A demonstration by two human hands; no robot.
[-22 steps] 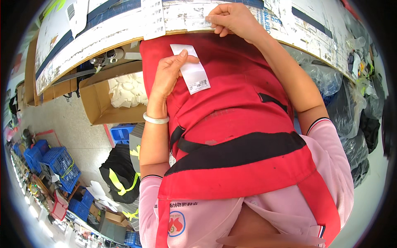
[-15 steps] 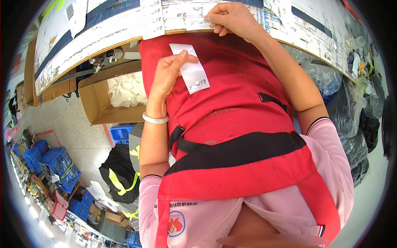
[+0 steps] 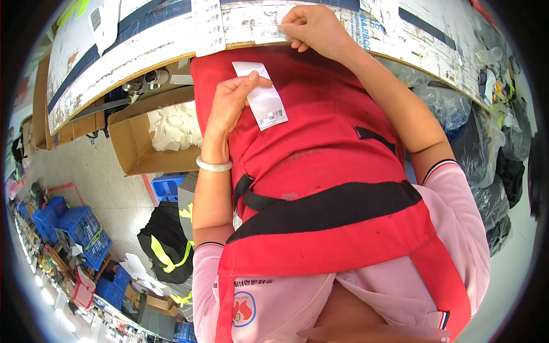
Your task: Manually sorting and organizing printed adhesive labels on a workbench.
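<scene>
My left hand (image 3: 231,100) is closed on a white paper label (image 3: 266,108), thumb on top, in front of the red apron (image 3: 320,114). Small dark printing shows at the label's lower end. At the table edge, the fingertips of my right hand (image 3: 314,31) are pinched together over another white printed label (image 3: 269,35) on the worn tabletop (image 3: 154,48). What lies between those fingertips is too small to make out. Just left of it, a longer printed label strip (image 3: 209,28) hangs slightly over the edge.
Below the table on the left, an open cardboard box (image 3: 128,146) holds off-white scraps (image 3: 174,126). Blue crates (image 3: 86,228) and a black bundle with yellow straps (image 3: 166,246) stand on the floor. Plastic bags (image 3: 477,148) are heaped on the right.
My right hand has shifted slightly left along the table edge, still pinched. My left hand keeps its hold on the label, nearly unmoved. The whole view has moved a little.
</scene>
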